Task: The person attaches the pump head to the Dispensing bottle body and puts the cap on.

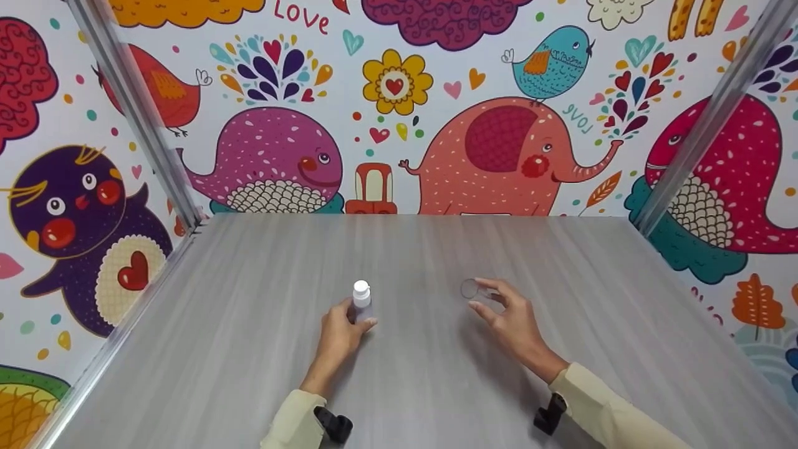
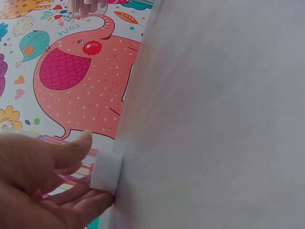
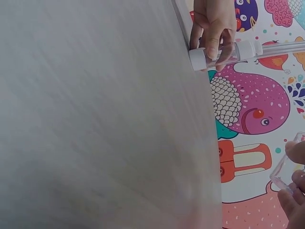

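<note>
- Left hand (image 1: 340, 333) wraps its fingers round a small clear bottle (image 1: 361, 304), upright mid-desk (image 1: 249, 349), toward the near edge.
- Right hand (image 1: 508, 318) pinches a clear cap (image 1: 469, 289) just above the desk.
- Both look light, stiff and slippery; the bottle is best gripped at its body.

I see a grey wood-grain tabletop (image 1: 249, 349) carrying just one thing directly, a small clear bottle (image 1: 362, 304) with a white cap, standing upright.

The table (image 1: 424, 349) is seen from above and behind in the head view, facing the illustrated wall (image 1: 399, 112). It is skimmed closely by both wrist views (each rolled sideways). The white-capped bottle (image 2: 106, 171) is shared by all three views.
</note>
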A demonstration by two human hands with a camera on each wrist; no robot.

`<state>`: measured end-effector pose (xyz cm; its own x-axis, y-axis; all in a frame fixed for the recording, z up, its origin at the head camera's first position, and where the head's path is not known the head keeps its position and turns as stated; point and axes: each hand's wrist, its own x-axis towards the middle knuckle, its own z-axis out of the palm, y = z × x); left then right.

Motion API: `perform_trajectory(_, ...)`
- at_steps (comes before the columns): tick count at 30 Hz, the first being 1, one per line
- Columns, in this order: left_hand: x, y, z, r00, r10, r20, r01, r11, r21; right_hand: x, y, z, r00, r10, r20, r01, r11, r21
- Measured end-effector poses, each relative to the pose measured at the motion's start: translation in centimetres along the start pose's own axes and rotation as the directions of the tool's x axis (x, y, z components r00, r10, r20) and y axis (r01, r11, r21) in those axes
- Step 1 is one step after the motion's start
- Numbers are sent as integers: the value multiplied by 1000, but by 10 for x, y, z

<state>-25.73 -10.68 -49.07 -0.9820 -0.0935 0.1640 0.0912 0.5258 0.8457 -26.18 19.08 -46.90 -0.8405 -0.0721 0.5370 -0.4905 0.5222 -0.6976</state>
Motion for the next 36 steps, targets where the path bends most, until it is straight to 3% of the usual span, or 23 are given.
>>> perform_trajectory(12, 0, 0, 1, 1000, -18, -6, 18, 1000, -5, 5, -4, 12, 999, 48, 0, -48, 998, 34)
perform_trajectory(22, 1, 1, 1, 1000, -20, -8, 21, 1000, 6, 6, -6, 24, 1000, -5, 1, 5, 1000, 10)
perform_trajectory(29, 0, 2, 1, 999, -42, 1, 42, 999, -4, 9, -8, 32, 999, 37, 19, -37, 999, 36)
perform_trajectory(36, 1, 2, 1, 999, -52, 4, 52, 999, -9, 10, -10, 40, 999, 19, 27, -21, 998, 63)
